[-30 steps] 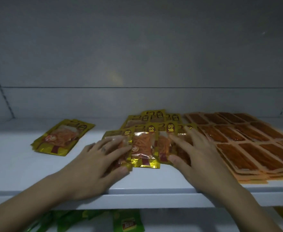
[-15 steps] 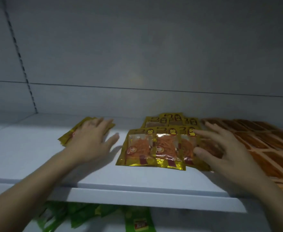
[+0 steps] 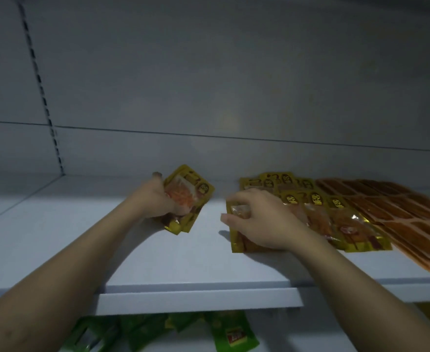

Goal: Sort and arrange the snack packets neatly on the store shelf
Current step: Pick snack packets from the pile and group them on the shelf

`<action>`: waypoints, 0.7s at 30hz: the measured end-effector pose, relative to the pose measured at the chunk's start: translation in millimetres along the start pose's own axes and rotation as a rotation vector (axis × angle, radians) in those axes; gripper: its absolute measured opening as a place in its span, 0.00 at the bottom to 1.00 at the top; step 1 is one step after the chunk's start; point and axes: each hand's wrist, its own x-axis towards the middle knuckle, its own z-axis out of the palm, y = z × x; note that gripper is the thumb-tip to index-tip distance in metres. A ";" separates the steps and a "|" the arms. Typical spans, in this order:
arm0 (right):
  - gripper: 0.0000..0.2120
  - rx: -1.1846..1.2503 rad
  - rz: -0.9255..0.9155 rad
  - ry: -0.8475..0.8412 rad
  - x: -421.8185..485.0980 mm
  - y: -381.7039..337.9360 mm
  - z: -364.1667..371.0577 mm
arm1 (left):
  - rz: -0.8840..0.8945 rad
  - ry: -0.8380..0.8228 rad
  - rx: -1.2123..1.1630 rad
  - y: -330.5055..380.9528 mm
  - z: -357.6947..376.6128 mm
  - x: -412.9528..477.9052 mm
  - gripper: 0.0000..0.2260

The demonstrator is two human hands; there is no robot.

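A shop, white metal shelf (image 3: 196, 265) with slotted upright (image 3: 41, 92), rows of snack packets (image 3: 356, 224)

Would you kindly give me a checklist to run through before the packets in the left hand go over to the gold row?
1. Left hand grips loose gold packets: ok.
2. Packets squared in the grip: not ok, fanned and tilted.
3. Right hand holds gold row at its left end: ok.
4. Bare shelf between packets and row: ok.
5. Orange packets apart from the path: ok.
6. Packet count in hand: cannot tell.
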 end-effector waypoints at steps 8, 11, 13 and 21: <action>0.24 0.488 0.147 0.009 31.2 -24.3 -4.2 | 0.215 -0.075 -0.700 28.8 -0.6 -10.4 0.28; 0.09 0.748 0.118 0.138 48.2 -24.6 -13.5 | 0.295 -0.118 -0.758 53.7 -1.4 -18.3 0.38; 0.15 0.820 0.158 0.227 58.7 -20.0 -26.2 | 0.298 -0.182 -0.859 68.2 -3.8 -20.6 0.35; 0.16 0.524 0.299 0.320 93.2 36.8 -62.9 | 0.152 0.038 -0.817 80.8 2.9 19.1 0.02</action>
